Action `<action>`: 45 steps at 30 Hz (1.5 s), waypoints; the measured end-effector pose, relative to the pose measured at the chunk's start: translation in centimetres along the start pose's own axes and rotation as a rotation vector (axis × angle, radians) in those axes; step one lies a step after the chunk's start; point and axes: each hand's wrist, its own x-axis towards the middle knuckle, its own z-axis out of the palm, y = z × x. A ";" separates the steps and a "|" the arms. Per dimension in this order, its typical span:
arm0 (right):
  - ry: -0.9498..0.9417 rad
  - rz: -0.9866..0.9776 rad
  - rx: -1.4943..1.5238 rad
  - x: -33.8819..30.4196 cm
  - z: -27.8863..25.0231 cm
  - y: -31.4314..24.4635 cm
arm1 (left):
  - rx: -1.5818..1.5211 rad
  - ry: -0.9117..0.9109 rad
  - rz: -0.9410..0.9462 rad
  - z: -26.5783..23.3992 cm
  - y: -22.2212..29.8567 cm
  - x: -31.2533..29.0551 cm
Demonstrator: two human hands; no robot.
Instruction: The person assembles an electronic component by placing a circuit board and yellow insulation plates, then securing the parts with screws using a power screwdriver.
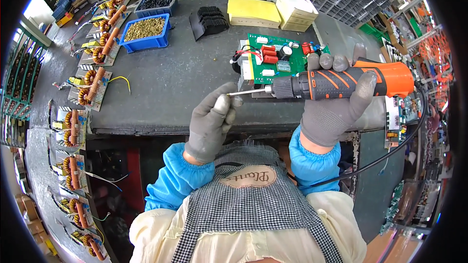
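Observation:
My right hand (pixel 327 112) is wrapped round an orange and black electric screwdriver (pixel 336 84), held level with its bit (pixel 248 91) pointing left. My left hand (pixel 209 122) is closed in a pinch at the bit's tip; whatever small piece sits between thumb and finger is too small to make out. Both hands wear grey gloves with darkened fingertips. Just beyond the screwdriver lies a green circuit board (pixel 292 63) with red and white components, a pale block and wires at its left end. The screwdriver and right fingers hide part of its near edge.
A blue bin of brass-coloured small parts (pixel 145 29) and a bin of black parts (pixel 156 4) stand at the far left. Black pieces (pixel 212 21), a yellow-topped box (pixel 253 12) and a white box (pixel 296 12) are behind. Coil boards (pixel 92 87) line the left; a cable (pixel 390 153) trails right.

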 end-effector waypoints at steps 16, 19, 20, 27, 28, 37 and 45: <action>-0.031 -0.153 0.090 3.0 -3.8 -3.8 | 1.525 0.632 -0.158 -5.4 6.8 25.0; -0.037 -0.197 0.075 3.3 -4.9 -4.5 | 1.587 0.597 -0.204 -5.5 6.5 24.1; -0.032 -0.191 0.075 3.5 -5.1 -4.5 | 1.591 0.598 -0.212 -5.7 6.5 23.5; -0.082 -0.172 0.058 3.6 -5.5 -4.2 | 1.491 0.495 0.056 -9.3 6.3 21.6; -0.080 -0.157 0.055 3.6 -5.3 -4.1 | 1.490 0.511 0.061 -10.0 6.4 23.0; -0.130 -0.175 0.076 2.2 -6.7 -6.0 | 1.484 0.706 -0.204 -4.7 6.1 25.6; -0.102 -0.199 0.038 2.4 -6.7 -6.1 | 1.678 0.549 -0.178 -5.9 6.6 20.1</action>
